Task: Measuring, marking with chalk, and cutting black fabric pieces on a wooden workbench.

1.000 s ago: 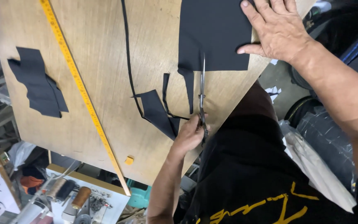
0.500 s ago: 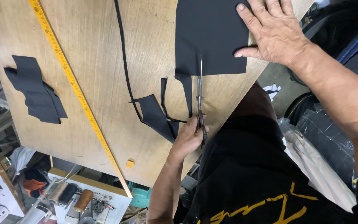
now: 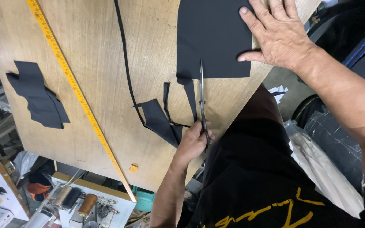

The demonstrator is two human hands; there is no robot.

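One table [image 3: 106, 50]: bare plywood, work done at its near corner.
Black fabric sheet [image 3: 216, 33]: lies flat at the table's far right; lower edge partly slit.
Right hand [image 3: 279, 36]: palm down on the sheet's right edge, fingers spread, thumb out along the lower edge.
Left hand [image 3: 193, 143]: fingers curled shut through the handles of the scissors [image 3: 201, 97].
Scissors: blades nearly closed, tips inside the sheet, pointing away from the body.
Cut strip [image 3: 190, 95]: hangs left of the blades, joined at the top.
Technique (judgement): press the sheet taut just beside the cut line, right thumb well apart from the tips; long strokes, lower blade riding the table; the strip should fall free to the left.
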